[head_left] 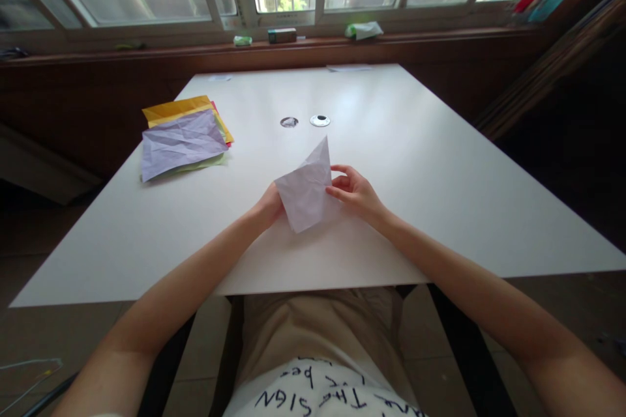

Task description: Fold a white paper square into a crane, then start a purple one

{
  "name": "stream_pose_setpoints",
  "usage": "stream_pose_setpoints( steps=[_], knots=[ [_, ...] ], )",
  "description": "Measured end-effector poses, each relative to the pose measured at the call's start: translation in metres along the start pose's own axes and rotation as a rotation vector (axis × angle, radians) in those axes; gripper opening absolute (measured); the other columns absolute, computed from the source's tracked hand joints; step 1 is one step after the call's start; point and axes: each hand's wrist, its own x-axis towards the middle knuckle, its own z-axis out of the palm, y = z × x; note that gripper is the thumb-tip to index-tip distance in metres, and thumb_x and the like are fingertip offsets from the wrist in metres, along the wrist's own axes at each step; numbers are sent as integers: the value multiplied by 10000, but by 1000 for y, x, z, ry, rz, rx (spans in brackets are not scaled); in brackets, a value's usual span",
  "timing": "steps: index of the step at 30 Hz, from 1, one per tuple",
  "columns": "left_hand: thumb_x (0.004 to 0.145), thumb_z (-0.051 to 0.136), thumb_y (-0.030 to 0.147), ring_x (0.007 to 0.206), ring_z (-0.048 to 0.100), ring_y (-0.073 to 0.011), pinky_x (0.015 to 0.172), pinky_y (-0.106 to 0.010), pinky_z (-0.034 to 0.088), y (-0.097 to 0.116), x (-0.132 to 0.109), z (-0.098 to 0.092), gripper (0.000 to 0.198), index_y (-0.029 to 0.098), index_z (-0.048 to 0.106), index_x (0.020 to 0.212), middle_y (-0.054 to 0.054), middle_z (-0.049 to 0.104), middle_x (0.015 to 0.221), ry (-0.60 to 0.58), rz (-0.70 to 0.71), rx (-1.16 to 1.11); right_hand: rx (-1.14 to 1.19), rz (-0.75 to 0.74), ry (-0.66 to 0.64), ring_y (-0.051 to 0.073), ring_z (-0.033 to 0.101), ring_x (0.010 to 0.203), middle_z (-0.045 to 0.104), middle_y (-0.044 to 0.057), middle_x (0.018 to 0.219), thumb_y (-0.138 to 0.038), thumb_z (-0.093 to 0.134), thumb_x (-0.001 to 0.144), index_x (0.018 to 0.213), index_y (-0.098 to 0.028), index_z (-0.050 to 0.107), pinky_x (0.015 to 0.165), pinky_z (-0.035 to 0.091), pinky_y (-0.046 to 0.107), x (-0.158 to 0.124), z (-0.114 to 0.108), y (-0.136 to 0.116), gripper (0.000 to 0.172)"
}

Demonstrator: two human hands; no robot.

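Note:
A folded sheet of white paper [307,192] with a pointed top corner is held up just above the near half of the table. My left hand [272,203] grips its left side from behind, so most of those fingers are hidden by the paper. At the right edge, my right hand [355,192] pinches the paper between thumb and fingers. Creases run across the paper's face.
The white table [440,208] carries a stack of crumpled coloured paper [183,140] at the left. Two round cable-hole covers, one dark-centred [320,120] and one greyish [289,122], sit beyond my hands. Small items, including a green-and-white packet [364,30], line the windowsill.

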Motion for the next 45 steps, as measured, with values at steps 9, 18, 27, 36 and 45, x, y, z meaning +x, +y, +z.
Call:
stream_pose_setpoints(
  steps=[9, 18, 27, 36, 45],
  knots=[
    [775, 414, 597, 883, 633, -237, 741, -338, 501, 9, -5, -2, 558, 150, 576, 1067, -92, 671, 987, 5, -36, 161, -340, -18, 118, 139, 550, 639, 579, -17, 678, -309, 560, 706, 1013, -187, 525, 571, 434, 262, 2, -3, 3, 333],
    [690, 597, 191, 1091, 519, -227, 932, -396, 427, -3, -3, -9, 486, 149, 507, 1166, -108, 568, 1180, 125, 385, 965, -650, -201, 185, 191, 579, 808, 616, 71, 932, -181, 577, 665, 1085, -173, 523, 739, 474, 353, 1, -3, 2, 424],
    [789, 362, 58, 1276, 342, -192, 1057, -386, 306, -13, -4, -4, 473, 138, 441, 1248, -86, 427, 1350, -191, 547, 1449, -760, -315, 17, 196, 548, 1043, 627, 58, 1087, -92, 461, 750, 1053, -198, 592, 943, 413, 390, 0, 1, 7, 347],
    [833, 398, 183, 1089, 474, -189, 967, -329, 398, -5, -9, -2, 325, 174, 541, 1126, -62, 559, 1153, -178, 615, 1483, -721, -323, 42, 183, 583, 954, 673, 32, 953, -145, 512, 762, 904, -223, 658, 889, 451, 360, -2, 2, 3, 218],
    [836, 427, 246, 1159, 414, -207, 1004, -360, 347, -8, -10, 2, 282, 160, 517, 1089, -83, 513, 1215, -202, 609, 1505, -716, -320, 36, 184, 587, 922, 687, 31, 905, -142, 522, 758, 842, -213, 667, 860, 455, 346, -2, 3, 1, 183]
  ],
)
